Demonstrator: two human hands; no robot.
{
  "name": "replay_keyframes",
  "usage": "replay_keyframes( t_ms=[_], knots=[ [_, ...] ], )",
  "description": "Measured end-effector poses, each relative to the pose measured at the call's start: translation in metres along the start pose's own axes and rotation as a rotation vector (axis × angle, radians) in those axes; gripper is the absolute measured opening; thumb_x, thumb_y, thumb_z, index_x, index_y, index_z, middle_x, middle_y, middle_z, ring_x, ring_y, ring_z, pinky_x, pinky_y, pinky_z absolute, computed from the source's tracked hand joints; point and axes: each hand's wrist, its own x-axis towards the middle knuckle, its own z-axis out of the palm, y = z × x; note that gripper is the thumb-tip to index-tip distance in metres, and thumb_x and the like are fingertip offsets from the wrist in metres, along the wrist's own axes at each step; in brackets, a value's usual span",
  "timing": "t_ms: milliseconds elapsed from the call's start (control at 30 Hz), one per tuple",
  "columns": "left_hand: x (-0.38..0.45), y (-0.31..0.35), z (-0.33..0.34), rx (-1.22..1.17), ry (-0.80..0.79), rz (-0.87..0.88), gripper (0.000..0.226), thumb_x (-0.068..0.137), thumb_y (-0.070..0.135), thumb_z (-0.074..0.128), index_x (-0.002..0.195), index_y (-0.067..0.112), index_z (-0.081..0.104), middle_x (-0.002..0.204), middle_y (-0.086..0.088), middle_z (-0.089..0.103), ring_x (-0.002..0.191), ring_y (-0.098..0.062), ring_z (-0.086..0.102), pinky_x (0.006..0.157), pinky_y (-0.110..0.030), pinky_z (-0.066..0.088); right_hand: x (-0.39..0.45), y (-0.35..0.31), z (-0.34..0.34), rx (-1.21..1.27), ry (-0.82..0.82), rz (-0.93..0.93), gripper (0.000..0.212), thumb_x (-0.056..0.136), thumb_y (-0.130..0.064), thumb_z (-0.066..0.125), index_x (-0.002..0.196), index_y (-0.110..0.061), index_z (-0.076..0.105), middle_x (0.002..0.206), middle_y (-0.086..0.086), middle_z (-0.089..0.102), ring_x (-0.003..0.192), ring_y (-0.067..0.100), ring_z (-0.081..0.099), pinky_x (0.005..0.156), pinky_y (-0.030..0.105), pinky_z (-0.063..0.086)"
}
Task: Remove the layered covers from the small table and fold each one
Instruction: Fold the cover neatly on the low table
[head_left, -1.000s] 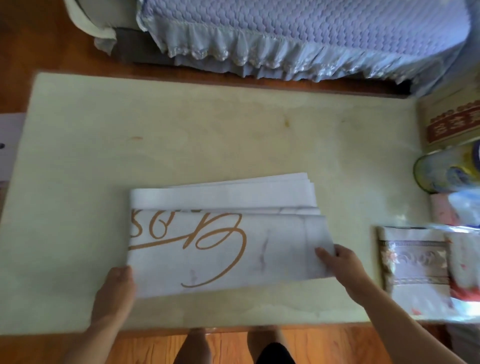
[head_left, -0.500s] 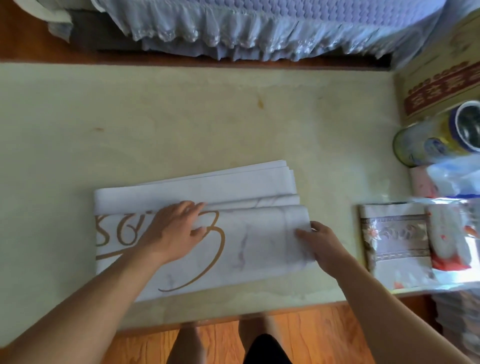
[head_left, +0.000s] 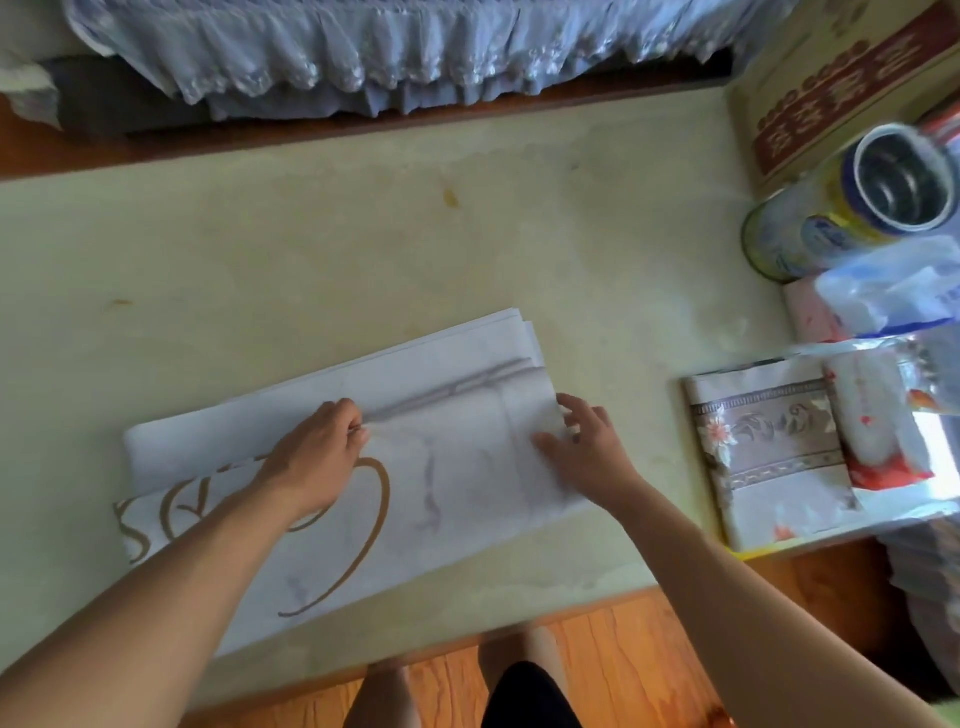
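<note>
A white marble-print cover (head_left: 447, 499) with gold script lies folded into a long strip on the pale yellow-green table (head_left: 363, 249), near its front edge. My left hand (head_left: 317, 457) rests on the strip's middle, fingers curled and pinching the far edge of the top fold. At the strip's right end my right hand (head_left: 582, 447) sits with fingers spread, the thumb pressing on the cover. A folded floral cover (head_left: 769, 447) lies at the table's right end.
A tin can (head_left: 852, 202), plastic-wrapped packages (head_left: 893, 410) and a cardboard box (head_left: 841, 83) crowd the right side. A bed with a frilled lilac skirt (head_left: 395, 52) runs behind the table. Wooden floor and my legs (head_left: 467, 686) show below the front edge.
My left hand went from the strip's left front corner onto its middle, then up to the fold's far edge. My right hand slid up along the right end, fingers spreading.
</note>
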Motion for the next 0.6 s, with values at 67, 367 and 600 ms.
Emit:
replay_keyframes(
  t_ms=[67, 367, 600],
  knots=[
    [0.008, 0.004, 0.002, 0.052, 0.001, -0.018, 0.021, 0.106, 0.031, 0.041, 0.089, 0.02, 0.04, 0.097, -0.004, 0.05, 0.084, -0.03, 0.052, 0.077, -0.044, 0.046, 0.005, -0.002, 0.0, -0.102, 0.026, -0.032, 0.059, 0.086, -0.034, 0.074, 0.14, -0.028, 0.05, 0.123, -0.001, 0.044, 0.108, 0.021, 0.058, 0.103, 0.04, 0.047],
    [-0.011, 0.012, -0.02, -0.015, -0.043, 0.094, 0.017, 0.106, 0.033, 0.041, 0.091, 0.028, 0.04, 0.078, 0.001, 0.061, 0.073, -0.027, 0.058, 0.063, -0.04, 0.042, 0.047, -0.06, 0.011, -0.958, -0.147, -0.907, 0.068, 0.083, -0.045, 0.074, 0.142, -0.023, 0.049, 0.137, 0.004, 0.054, 0.131, 0.032, 0.047, 0.113, 0.044, 0.033],
    [-0.078, 0.038, -0.054, 0.302, -0.457, 0.0, 0.055, 0.084, 0.073, 0.058, 0.129, 0.042, 0.054, 0.127, 0.015, 0.065, 0.08, -0.008, 0.063, 0.056, -0.02, 0.045, -0.014, -0.096, -0.03, -0.982, -0.627, -0.61, 0.043, 0.091, -0.055, 0.063, 0.071, -0.021, 0.046, 0.065, -0.008, 0.046, 0.066, 0.017, 0.045, 0.063, 0.033, 0.034]
  ],
)
